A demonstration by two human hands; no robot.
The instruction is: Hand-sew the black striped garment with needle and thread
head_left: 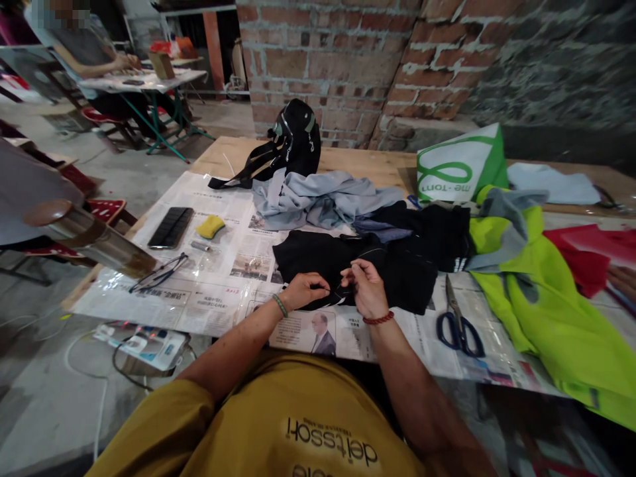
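Black cloth [407, 281] lies spread over the newspaper in front of me. My left hand [307, 290] is closed in a pinch at its near edge; what sits between those fingertips is too small to make out. Close by on the right, my right hand [368, 288] is also pinched, thumb against fingers, just over the cloth. A thin pale line like thread curves across the black fabric beside the right fingertips. Scissors [460, 324] with dark blue handles rest to the right of my right hand, blades partly apart.
Newspaper [199, 291] under clear plastic covers the table. At left are a tall flask [104, 238], glasses [161, 271], a phone [171, 227] and a yellow sponge [210, 226]. Grey cloth [322, 199], a black bag [298, 139], a green-white bag [462, 165] and a lime garment [561, 305] surround the work.
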